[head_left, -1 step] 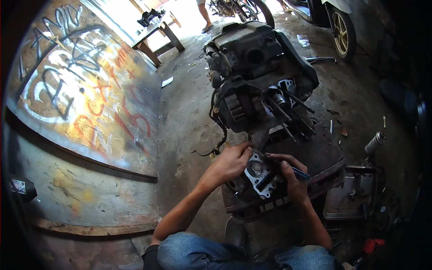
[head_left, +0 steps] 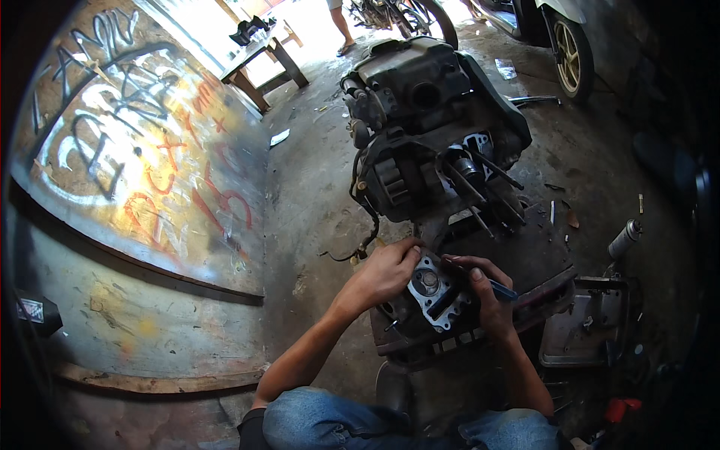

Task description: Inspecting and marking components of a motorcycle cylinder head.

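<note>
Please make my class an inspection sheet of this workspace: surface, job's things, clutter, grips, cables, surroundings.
Surface: dark, worn stand on a grey floor.
Job's things: metal engine part, pale face up; larger engine beyond.
Clutter: metal tray, spray can, red object, at right.
Grips: left grip at the part's upper left; right grip holds a slim blue tool.
Cables: dark cable beside the engine's left.
Surroundings: graffitied board left; gold-rimmed wheel upper right.

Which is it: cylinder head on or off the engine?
Off: the cylinder head lies between left hand and right hand, apart from the engine, whose studs stick out bare.
</note>
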`<state>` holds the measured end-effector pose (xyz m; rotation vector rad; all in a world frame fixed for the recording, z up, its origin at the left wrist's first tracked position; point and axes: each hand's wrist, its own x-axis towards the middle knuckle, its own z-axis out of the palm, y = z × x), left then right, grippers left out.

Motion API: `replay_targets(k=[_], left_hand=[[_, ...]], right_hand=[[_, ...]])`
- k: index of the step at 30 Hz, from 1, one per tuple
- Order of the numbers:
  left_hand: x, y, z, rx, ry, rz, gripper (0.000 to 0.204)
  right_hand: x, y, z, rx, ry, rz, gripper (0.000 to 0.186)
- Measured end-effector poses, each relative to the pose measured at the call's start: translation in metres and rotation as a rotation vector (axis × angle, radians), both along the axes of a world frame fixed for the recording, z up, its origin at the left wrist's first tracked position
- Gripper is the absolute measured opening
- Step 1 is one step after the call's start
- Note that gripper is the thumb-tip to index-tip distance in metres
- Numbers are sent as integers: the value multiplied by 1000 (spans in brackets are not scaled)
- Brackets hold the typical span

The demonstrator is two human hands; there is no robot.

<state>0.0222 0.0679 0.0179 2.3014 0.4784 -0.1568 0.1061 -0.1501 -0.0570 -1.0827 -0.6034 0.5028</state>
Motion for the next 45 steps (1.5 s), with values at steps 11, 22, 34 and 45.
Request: replay_targets(k=[11, 22, 34, 45], left_hand=[[-2, -5, 6, -20, 41, 17, 44], [-2, -5, 5, -15, 49, 9, 46], [-2, -3, 4, -5, -7, -5, 42], [-5, -3, 8, -21, -44, 42, 43]], right_hand=[[-2, -5, -2, -6, -19, 4, 34], [-5, 0, -3, 17, 124, 17, 18], [-8, -3, -7, 41, 183, 36, 10], [-3, 3, -9, 6, 88, 15, 12]])
